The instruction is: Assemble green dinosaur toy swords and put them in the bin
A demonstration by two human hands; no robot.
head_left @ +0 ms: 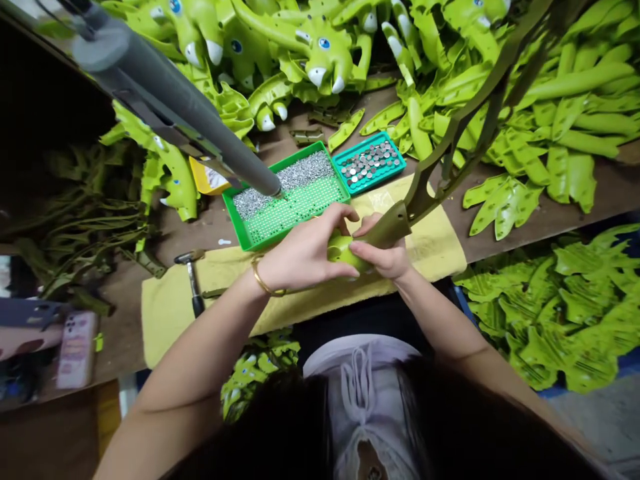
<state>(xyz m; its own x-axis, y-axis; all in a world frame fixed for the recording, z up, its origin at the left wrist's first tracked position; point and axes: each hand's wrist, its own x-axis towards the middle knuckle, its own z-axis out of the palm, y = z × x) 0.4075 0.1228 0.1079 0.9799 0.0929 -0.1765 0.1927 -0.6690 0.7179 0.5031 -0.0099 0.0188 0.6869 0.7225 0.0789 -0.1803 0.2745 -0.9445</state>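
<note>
My left hand [305,257] and my right hand [385,257] are closed together around a small lime-green plastic toy part [343,250] over a yellow cloth [200,287] on the bench. My left wrist carries a gold bangle [263,280]. An olive-green plastic piece [390,228] with long branching arms lies against my right hand and reaches up to the right. A grey hanging tool [190,113] points its tip at the green tray [237,223] of tiny silver screws just beyond my hands.
A teal tray [370,163] of round metal discs sits beside the green tray. Heaps of green dinosaur toy parts [525,100] cover the far bench, with more in a bin [560,313] at right. A small hammer [193,280] and a phone [75,350] lie at left.
</note>
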